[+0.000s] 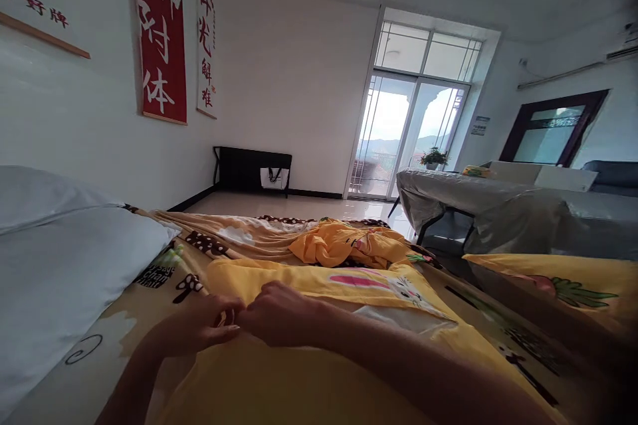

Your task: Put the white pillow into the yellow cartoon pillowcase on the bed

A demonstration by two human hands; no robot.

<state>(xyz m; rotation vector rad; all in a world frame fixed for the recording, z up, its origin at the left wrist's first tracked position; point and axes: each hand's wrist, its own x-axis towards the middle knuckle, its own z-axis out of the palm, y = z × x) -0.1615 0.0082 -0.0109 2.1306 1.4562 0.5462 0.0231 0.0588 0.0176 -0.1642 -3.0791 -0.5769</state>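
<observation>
A yellow pillowcase [279,385] with a rabbit print lies across the bed in front of me. Its printed edge [309,277] is folded back at the far side, and a strip of white pillow [393,319] shows in the opening. At the opening's left end, my left hand [197,325] pinches the yellow fabric between thumb and fingers. My right hand [279,315] is closed on the same edge, right against the left fingertips. The exact bit of cloth between the fingers is partly hidden.
A white pillow [64,265] lies at the left on the patterned blanket [109,339]. Beyond the pillowcase is crumpled yellow cloth [343,242]. Another yellow printed cloth [548,279] is at the right. A plastic-covered table [498,196] stands behind, near the glass door [393,119].
</observation>
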